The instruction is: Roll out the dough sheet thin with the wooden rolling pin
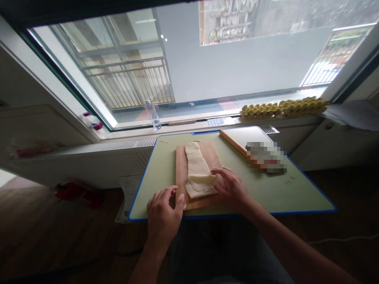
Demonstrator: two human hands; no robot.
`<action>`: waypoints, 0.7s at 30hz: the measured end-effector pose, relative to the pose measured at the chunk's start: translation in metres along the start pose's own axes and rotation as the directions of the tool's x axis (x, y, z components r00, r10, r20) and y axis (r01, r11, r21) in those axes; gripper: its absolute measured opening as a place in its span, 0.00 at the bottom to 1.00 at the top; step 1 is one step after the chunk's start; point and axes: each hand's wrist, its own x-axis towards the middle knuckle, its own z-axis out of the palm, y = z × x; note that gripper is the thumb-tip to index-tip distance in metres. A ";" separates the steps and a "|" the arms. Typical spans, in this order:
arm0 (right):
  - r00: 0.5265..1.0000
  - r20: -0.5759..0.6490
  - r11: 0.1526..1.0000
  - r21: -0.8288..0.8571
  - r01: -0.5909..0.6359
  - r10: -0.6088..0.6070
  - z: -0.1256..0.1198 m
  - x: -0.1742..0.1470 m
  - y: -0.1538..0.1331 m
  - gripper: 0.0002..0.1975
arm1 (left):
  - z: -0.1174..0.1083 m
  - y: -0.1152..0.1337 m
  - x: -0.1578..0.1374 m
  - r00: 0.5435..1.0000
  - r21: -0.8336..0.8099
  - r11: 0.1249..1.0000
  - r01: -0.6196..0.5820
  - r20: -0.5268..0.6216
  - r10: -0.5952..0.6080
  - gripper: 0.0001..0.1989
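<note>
A long flat strip of pale dough lies on a wooden board, its near end folded over on itself. My right hand is at the right side of that fold, fingers and thumb closed on the dough's edge. At the board's near left corner is my left hand, thumb and fingers apart, the fingertips at the board's edge. Beyond my right hand, a wooden rolling pin lies slantwise on the table, its near end running into a blurred-out patch.
The green table has a blue rim and stands against the windowsill. Along the sill are a clear bottle, a bottle with a purple cap and yellow egg cartons. A radiator grille lies beyond the table's left side.
</note>
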 end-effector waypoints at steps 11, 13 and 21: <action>0.991 0.071 0.993 0.002 0.117 -0.116 -0.012 0.028 0.002 0.06 | 0.023 0.000 0.014 0.998 0.083 0.995 -0.058 0.004 0.058 0.13; 0.995 0.061 0.989 0.130 0.076 -0.084 -0.016 0.025 -0.003 0.07 | 0.022 0.000 0.021 0.997 0.074 0.995 -0.064 0.039 0.061 0.13; 0.986 0.149 0.945 0.304 -0.116 0.073 -0.022 0.011 -0.006 0.07 | 0.019 0.024 0.047 0.982 -0.360 0.923 -0.136 0.075 0.174 0.19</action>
